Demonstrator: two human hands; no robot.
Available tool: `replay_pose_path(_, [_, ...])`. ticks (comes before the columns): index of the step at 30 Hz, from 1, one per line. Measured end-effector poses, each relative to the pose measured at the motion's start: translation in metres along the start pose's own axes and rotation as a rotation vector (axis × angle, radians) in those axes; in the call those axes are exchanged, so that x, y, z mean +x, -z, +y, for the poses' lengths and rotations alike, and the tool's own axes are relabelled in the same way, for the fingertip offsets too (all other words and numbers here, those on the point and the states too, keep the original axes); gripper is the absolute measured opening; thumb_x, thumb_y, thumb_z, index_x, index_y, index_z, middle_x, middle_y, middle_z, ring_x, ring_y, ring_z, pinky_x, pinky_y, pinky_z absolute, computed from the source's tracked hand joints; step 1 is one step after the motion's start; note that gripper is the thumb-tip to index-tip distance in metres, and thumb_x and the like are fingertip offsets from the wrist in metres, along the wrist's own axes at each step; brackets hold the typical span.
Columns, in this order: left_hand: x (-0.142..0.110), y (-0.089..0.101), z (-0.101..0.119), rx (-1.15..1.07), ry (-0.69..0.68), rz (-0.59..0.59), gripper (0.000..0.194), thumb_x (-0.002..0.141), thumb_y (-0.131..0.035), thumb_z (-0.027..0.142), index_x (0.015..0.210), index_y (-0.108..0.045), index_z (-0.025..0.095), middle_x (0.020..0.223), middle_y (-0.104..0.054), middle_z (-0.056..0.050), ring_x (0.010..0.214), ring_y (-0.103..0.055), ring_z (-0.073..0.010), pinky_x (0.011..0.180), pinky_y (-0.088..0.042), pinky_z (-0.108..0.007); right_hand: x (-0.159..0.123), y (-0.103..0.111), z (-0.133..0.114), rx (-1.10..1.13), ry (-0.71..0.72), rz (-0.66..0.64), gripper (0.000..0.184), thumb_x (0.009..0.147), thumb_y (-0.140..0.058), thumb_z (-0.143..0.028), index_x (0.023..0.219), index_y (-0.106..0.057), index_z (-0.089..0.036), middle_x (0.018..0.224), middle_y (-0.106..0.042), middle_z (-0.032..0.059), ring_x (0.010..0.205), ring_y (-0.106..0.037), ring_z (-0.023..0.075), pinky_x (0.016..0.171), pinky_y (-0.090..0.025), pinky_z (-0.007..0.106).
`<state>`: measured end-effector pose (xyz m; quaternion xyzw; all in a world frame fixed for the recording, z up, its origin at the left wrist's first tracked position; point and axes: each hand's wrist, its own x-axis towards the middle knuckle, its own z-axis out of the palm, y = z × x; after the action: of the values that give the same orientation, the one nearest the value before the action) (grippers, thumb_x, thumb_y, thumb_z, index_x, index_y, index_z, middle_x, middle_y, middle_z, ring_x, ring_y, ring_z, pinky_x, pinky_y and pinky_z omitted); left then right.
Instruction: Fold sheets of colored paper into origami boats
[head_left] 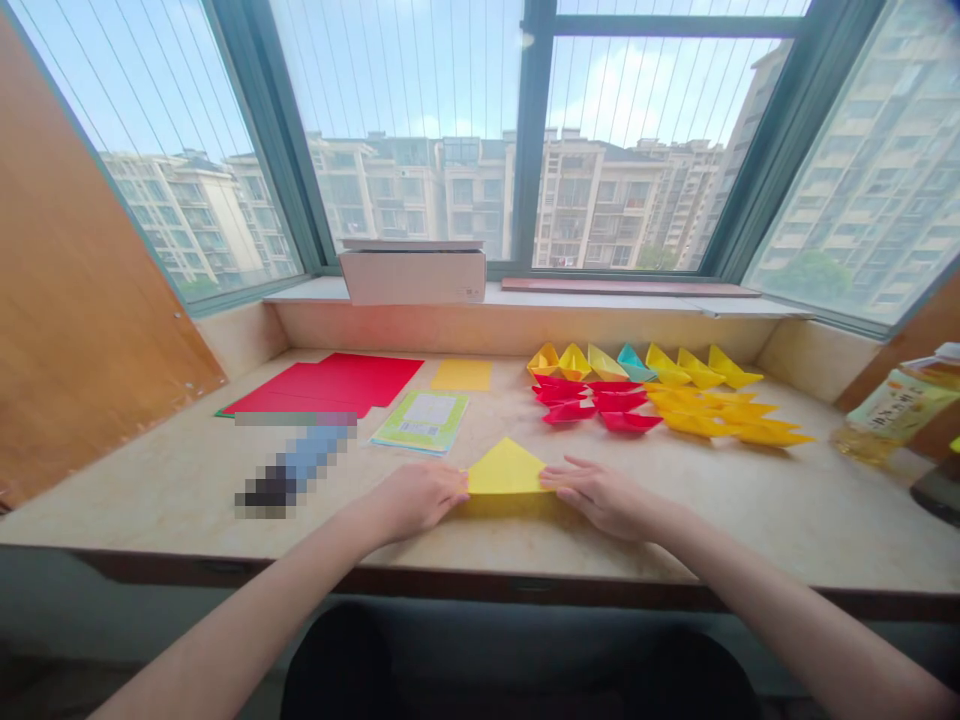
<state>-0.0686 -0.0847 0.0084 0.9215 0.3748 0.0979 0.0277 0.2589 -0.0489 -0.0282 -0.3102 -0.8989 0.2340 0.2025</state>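
bright windows (409,110) above pale stone counter (187,470)

At your two o'clock, the label (894,405) of the bottle (874,442) bears large dark characters, too blurred for you to read. Between your eleven and twelve o'clock, the green-edged booklet (437,412) shows fine print, illegible. Beyond it, the white box (412,277) carries tiny marks at its lower right corner, likewise illegible.
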Motion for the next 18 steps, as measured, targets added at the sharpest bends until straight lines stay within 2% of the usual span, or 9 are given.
replay_pose_path(2, [0.004,0.004,-0.002,-0.058,0.064,-0.052,0.033,0.098,-0.041,0.023,0.083,-0.07,0.018,0.086,-0.075,-0.008,0.082,-0.069,-0.0205,0.076,-0.049,-0.027,0.001,-0.003,0.001,0.014,-0.106,0.053,0.032,0.098,-0.048,-0.032,0.121,-0.07,-0.03,0.124,-0.07,0.0025,0.115,-0.065,0.0262,0.104,-0.046,0.045])
replay_pose_path(4, [0.008,0.005,-0.004,-0.095,0.144,-0.071,0.038,0.099,-0.04,0.026,0.078,-0.07,0.018,0.081,-0.074,-0.007,0.076,-0.068,-0.0203,0.07,-0.047,-0.027,0.004,-0.007,0.002,0.069,-0.197,0.135,0.031,0.097,-0.049,-0.034,0.113,-0.074,-0.027,0.112,-0.076,0.0049,0.099,-0.071,0.0278,0.09,-0.053,0.042])
replay_pose_path(7, [0.012,0.002,-0.005,-0.104,0.264,-0.009,0.035,0.096,-0.046,0.032,0.077,-0.072,0.018,0.075,-0.073,-0.007,0.068,-0.066,-0.0206,0.064,-0.045,-0.027,0.011,-0.01,0.002,0.165,-0.271,0.26,0.03,0.092,-0.055,-0.037,0.109,-0.076,-0.024,0.105,-0.078,0.0056,0.09,-0.071,0.0291,0.083,-0.053,0.041])
replay_pose_path(9, [0.013,-0.002,-0.005,-0.103,0.315,0.045,0.028,0.095,-0.049,0.033,0.09,-0.073,0.018,0.082,-0.074,-0.008,0.074,-0.068,-0.0225,0.067,-0.047,-0.028,0.015,-0.01,-0.001,0.159,-0.317,0.278,0.029,0.09,-0.057,-0.038,0.105,-0.077,-0.024,0.1,-0.078,0.0048,0.087,-0.071,0.0288,0.079,-0.053,0.039])
replay_pose_path(11, [0.014,-0.005,-0.005,-0.115,0.315,0.085,0.029,0.094,-0.05,0.032,0.113,-0.069,0.022,0.099,-0.075,-0.009,0.087,-0.069,-0.0246,0.075,-0.049,-0.031,0.018,-0.01,-0.006,0.105,-0.374,0.26,0.029,0.09,-0.056,-0.039,0.097,-0.079,-0.023,0.091,-0.079,0.0037,0.079,-0.071,0.0271,0.073,-0.051,0.037])
replay_pose_path(13, [0.015,-0.007,-0.004,-0.108,0.274,0.092,0.039,0.094,-0.05,0.028,0.132,-0.059,0.028,0.108,-0.073,-0.008,0.092,-0.068,-0.025,0.078,-0.05,-0.031,0.019,-0.009,-0.011,0.029,-0.408,0.257,0.028,0.09,-0.055,-0.037,0.093,-0.079,-0.023,0.089,-0.079,0.0038,0.078,-0.071,0.0261,0.071,-0.05,0.035])
replay_pose_path(15, [0.017,-0.006,-0.002,-0.043,0.203,0.049,0.048,0.092,-0.048,0.02,0.138,-0.053,0.031,0.101,-0.073,-0.007,0.085,-0.067,-0.0234,0.075,-0.049,-0.03,0.02,-0.01,-0.014,-0.058,-0.424,0.263,0.027,0.09,-0.055,-0.035,0.092,-0.079,-0.023,0.091,-0.079,0.0054,0.082,-0.07,0.0264,0.074,-0.049,0.035])
replay_pose_path(18, [0.022,-0.006,-0.001,0.112,0.129,-0.033,0.054,0.089,-0.046,0.012,0.139,-0.054,0.031,0.087,-0.067,-0.005,0.071,-0.063,-0.0195,0.069,-0.047,-0.027,0.022,-0.011,-0.013,-0.127,-0.446,0.237,0.023,0.089,-0.056,-0.031,0.089,-0.078,-0.023,0.091,-0.078,0.0066,0.083,-0.07,0.0264,0.073,-0.048,0.033])
